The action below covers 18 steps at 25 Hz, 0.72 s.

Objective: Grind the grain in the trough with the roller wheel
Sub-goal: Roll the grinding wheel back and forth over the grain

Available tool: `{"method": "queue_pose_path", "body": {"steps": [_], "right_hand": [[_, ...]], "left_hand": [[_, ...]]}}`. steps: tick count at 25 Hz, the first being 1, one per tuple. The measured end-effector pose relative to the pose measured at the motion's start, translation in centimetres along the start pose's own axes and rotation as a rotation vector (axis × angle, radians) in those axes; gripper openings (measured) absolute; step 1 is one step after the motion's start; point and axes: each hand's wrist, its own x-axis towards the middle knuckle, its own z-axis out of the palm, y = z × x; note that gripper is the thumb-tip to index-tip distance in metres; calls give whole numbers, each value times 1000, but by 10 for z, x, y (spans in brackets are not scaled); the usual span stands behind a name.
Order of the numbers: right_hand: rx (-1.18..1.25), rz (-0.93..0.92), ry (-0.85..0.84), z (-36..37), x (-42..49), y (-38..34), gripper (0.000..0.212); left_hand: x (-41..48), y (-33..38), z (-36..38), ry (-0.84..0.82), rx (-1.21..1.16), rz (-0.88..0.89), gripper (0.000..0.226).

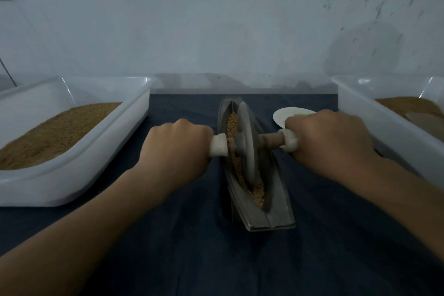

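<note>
Grain (255,189) lies along the groove of the narrow metal trough (276,215), which sits lengthwise in the middle of the dark blue cloth (192,252), running away from the person. The left hand (177,149) is curled tight round the left handle (218,145), whose pale inner end pokes out from the fist beside the wheel. The right hand (329,138) grips the right handle (290,140) in the same closed way, knuckles up. Between the two fists a short wooden axle (270,138) passes through the roller wheel (247,137), a grey disc standing on edge in the trough, slightly tilted, its lower rim down among the grain near the middle of the groove. More grain shows on the far side of the wheel and toward the near end. Just behind the right hand a small white dish (284,113) rests on the cloth, partly hidden by the knuckles. To the left stands a white plastic tray (79,175) filled with brown meal (52,132); to the right a second white tray (384,125) holds a similar brown heap (408,103). A pale, scuffed wall (216,19) rises behind.
</note>
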Motion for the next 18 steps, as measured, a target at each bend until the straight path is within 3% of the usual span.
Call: {"method": "queue_pose_path", "body": {"steps": [3,4,7,9,12,14,16,18], "right_hand": [[28,141,-169,27,37,-6,20],[90,181,-215,33,48,-6,16],[134,202,-260,36,50,-4,12],[58,130,-176,26,28,-2,17],[54,-6,5,-7,-8,2,29],[70,-29,24,-16,-19,3,29],[33,39,-10,-9,-9,-2,30],[-44,98,-99,8,23,-11,28]], "left_hand": [[41,0,17,-34,-10,-82,13],[57,-2,15,-75,-12,-75,8],[69,-4,7,-133,-1,-32,9],[42,-2,4,-79,-13,-12,11],[-7,-2,-10,81,-36,74,48],[-9,-4,-13,128,-62,84,59],[0,-1,-4,42,-34,32,54],[24,-1,16,-8,-32,-45,26]]}}
